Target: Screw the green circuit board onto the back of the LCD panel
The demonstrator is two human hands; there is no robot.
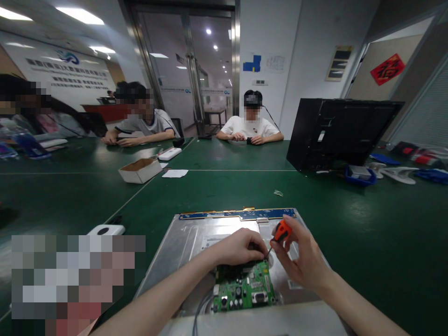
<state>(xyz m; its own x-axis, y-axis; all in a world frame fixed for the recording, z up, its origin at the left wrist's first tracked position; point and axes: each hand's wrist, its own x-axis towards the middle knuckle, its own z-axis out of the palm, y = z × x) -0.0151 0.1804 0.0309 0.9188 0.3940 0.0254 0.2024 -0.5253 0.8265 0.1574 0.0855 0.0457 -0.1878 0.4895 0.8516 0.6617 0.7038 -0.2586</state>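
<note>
My right hand (304,261) is closed around the orange and black handle of a small screwdriver (282,230), its shaft slanting down to the left. The tip meets the far right corner of a green circuit board (243,288). At that same corner, the thumb and fingers of my left hand (242,246) are pinched together beside the tip; what lies between them is hidden. Beneath the board is a silver metal display panel (182,242) with a blue circuit strip (231,215) along its far edge. Grey cables (200,311) run from the board's left side.
A black monitor (345,133) stands at the right behind a blue tray (360,176). An open cardboard box (139,171), paper (175,173) and a white device (107,230) lie on the green table (224,189). Several people sit across and to the left.
</note>
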